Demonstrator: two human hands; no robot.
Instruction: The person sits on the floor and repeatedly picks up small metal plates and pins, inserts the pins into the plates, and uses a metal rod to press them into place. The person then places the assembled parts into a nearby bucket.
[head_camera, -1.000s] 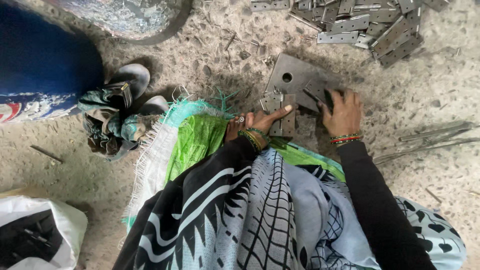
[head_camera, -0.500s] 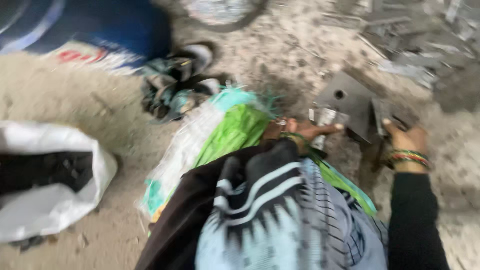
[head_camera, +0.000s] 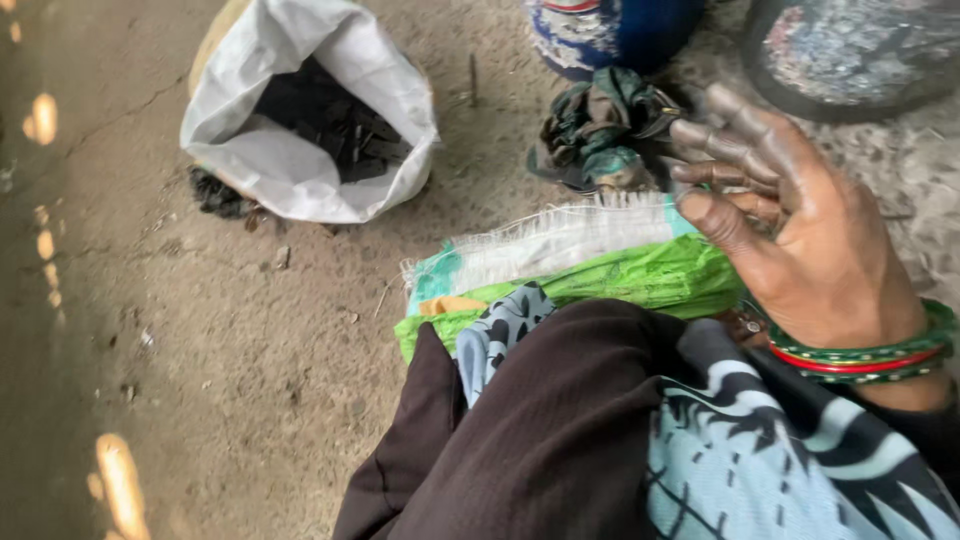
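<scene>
Rough concrete floor (head_camera: 200, 350), dusty and cracked, fills the left of the view, w/ blurred light spots down its edge. On it stands a white woven sack (head_camera: 262, 172), mouth rolled back and propped wide, prob. so the small dark metal bits inside stay easy to reach from where the person sits. Just beside the person's lap lies a green woven sack (head_camera: 620, 278), flat, its frayed white edge up; it looks spread as a sitting mat, since the patterned garment (head_camera: 780, 470) and a brown-clad limb rest over it.

Right hand (head_camera: 800, 230) hangs above the mat's far corner, wrist ringed w/ green and red bangles (head_camera: 860, 357). It's half open: fingers (head_camera: 735, 140) loosely curled, thumb out, nothing seen in its hold, not touching the mat as far as I can tell. Left hand isn't in view.

Beyond the fingers sits a crumpled dark green cloth (head_camera: 600, 135) on the floor, next to a blue drum (head_camera: 610, 30). A round dark pan (head_camera: 850, 50) lies top right, apart from the sack, contents too blurred to name
</scene>
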